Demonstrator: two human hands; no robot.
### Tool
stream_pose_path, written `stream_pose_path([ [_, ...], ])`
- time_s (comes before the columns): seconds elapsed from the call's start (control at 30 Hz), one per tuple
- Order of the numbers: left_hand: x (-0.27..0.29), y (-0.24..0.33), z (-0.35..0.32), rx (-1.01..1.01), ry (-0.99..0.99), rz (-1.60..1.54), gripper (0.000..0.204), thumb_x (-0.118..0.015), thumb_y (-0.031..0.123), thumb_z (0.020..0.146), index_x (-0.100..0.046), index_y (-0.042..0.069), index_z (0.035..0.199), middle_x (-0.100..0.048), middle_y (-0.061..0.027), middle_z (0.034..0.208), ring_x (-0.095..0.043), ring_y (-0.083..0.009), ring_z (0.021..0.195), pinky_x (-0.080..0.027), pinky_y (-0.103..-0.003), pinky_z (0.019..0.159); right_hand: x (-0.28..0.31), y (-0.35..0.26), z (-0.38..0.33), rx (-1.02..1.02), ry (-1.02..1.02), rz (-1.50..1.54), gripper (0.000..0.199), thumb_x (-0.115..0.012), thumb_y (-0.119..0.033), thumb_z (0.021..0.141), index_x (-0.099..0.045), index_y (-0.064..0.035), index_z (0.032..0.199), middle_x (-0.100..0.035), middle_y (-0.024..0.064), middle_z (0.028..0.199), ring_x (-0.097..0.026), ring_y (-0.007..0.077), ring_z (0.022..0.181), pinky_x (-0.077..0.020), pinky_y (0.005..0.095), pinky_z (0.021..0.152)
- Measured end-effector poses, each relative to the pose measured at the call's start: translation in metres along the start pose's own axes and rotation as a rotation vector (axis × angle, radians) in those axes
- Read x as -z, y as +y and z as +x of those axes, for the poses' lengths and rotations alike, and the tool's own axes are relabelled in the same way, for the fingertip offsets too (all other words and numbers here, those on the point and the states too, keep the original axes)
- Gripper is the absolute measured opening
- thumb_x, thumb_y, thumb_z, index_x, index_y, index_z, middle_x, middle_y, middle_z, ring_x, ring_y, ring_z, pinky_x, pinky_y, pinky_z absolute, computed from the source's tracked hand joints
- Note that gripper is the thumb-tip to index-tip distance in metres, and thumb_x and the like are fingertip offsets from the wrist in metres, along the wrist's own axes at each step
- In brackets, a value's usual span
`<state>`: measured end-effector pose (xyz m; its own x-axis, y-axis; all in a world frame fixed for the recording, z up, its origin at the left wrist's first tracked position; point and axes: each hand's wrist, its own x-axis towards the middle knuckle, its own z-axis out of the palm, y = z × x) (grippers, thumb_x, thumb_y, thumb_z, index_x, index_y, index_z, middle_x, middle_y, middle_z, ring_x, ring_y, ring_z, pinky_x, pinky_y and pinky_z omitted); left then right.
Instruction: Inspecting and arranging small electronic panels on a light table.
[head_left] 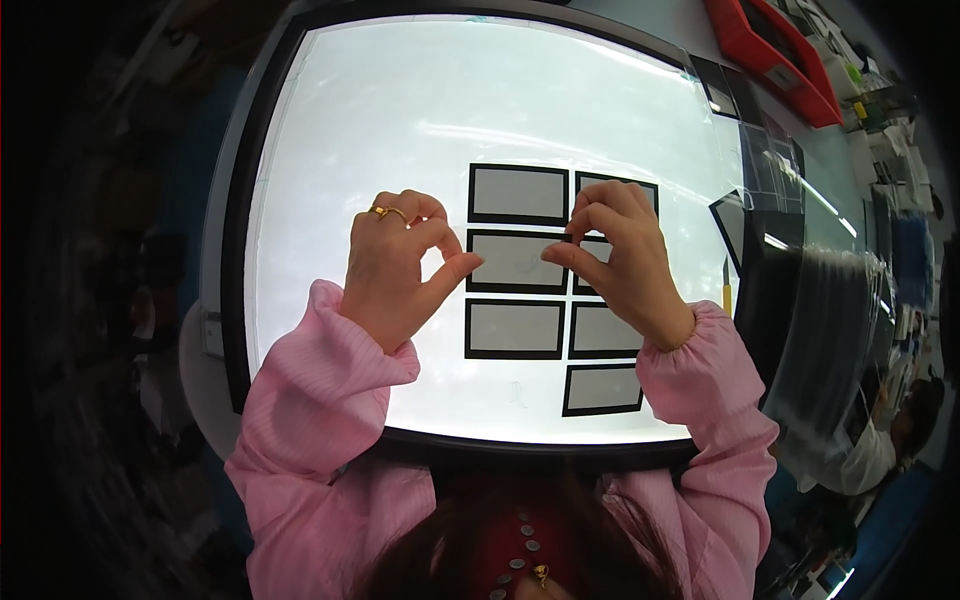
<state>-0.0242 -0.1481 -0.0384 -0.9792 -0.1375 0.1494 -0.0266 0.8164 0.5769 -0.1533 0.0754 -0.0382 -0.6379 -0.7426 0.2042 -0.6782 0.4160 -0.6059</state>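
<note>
Left hand (400, 262) and right hand (615, 255) hovered over lit light table (400, 120), each with thumb and forefinger pinched at opposite ends of middle-row black-framed panel (516, 262). Whether a thin film lay between fingertips: could not tell. Six more framed panels (514, 329) lay around it in two columns. Pink sleeves (320, 380) on both forearms.

Head view, steeply down, close.

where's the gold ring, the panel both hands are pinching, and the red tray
gold ring (388, 211), head view, on its band atop the left hand's finger
pinched panel (512, 262), head view, its pale centre
red tray (768, 52), head view, its near wall
</note>
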Motion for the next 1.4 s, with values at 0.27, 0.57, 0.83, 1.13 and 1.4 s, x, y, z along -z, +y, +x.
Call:
stream_pose_path([
  [0.27, -0.004, -0.002, -0.005, -0.022, 0.008, -0.019, 0.023, -0.084, 0.020, 0.075, -0.063, 0.011, 0.070, -0.063, -0.0022, 0.098, -0.054, -0.0234, 0.096, -0.040, -0.038, 0.087, 0.000, -0.003, -0.004, -0.016, -0.016, 0.000, 0.029, -0.088, -0.017, 0.071, -0.062, -0.0063, 0.077, -0.059, 0.0056, 0.098, -0.053, 0.0247, 0.096, -0.0442, 0.0351, 0.081],
  [0.57, 0.000, 0.003, 0.001, -0.029, 0.004, 0.058, 0.022, -0.081, 0.023, 0.080, -0.064, 0.012, 0.071, -0.063, -0.0017, 0.101, -0.055, -0.0217, 0.096, -0.038, -0.038, 0.087, 0.000, -0.002, -0.002, 0.035, 0.027, -0.033, 0.030, -0.086, -0.020, 0.075, -0.060, -0.0060, 0.080, -0.059, 0.0074, 0.101, -0.055, 0.0258, 0.094, -0.0456, 0.0362, 0.080],
  [0.83, -0.002, 0.002, -0.001, -0.027, 0.000, 0.059, 0.026, -0.084, 0.019, 0.076, -0.060, 0.009, 0.072, -0.061, -0.0054, 0.102, -0.056, -0.0244, 0.097, -0.041, -0.039, 0.086, -0.003, -0.005, -0.007, 0.112, 0.043, -0.180, 0.035, -0.084, -0.025, 0.077, -0.057, -0.0082, 0.091, -0.057, 0.0081, 0.106, -0.056, 0.0281, 0.096, -0.0459, 0.0377, 0.082],
  [1.13, -0.004, 0.005, 0.000, 0.050, 0.054, 0.030, 0.048, -0.087, 0.018, 0.072, -0.057, 0.012, 0.109, -0.061, -0.0044, 0.111, -0.057, -0.0244, 0.102, -0.040, -0.041, 0.089, -0.002, -0.005, -0.011, 0.108, 0.120, -0.274, 0.045, -0.082, -0.031, 0.079, -0.057, -0.0084, 0.109, -0.058, 0.0100, 0.111, -0.056, 0.0269, 0.102, -0.0444, 0.0380, 0.084],
  [1.4, -0.007, 0.049, -0.016, -0.399, -0.240, 0.178, 0.064, -0.075, 0.040, 0.084, -0.053, 0.025, 0.142, -0.044, -0.0014, 0.154, -0.035, -0.0265, 0.145, -0.019, -0.055, 0.120, 0.068, 0.029, -0.030, -0.058, 0.387, -0.360, 0.035, -0.080, -0.023, 0.082, -0.063, -0.0065, 0.107, -0.062, 0.0121, 0.111, -0.060, 0.0317, 0.103, -0.0471, 0.0401, 0.084],
])
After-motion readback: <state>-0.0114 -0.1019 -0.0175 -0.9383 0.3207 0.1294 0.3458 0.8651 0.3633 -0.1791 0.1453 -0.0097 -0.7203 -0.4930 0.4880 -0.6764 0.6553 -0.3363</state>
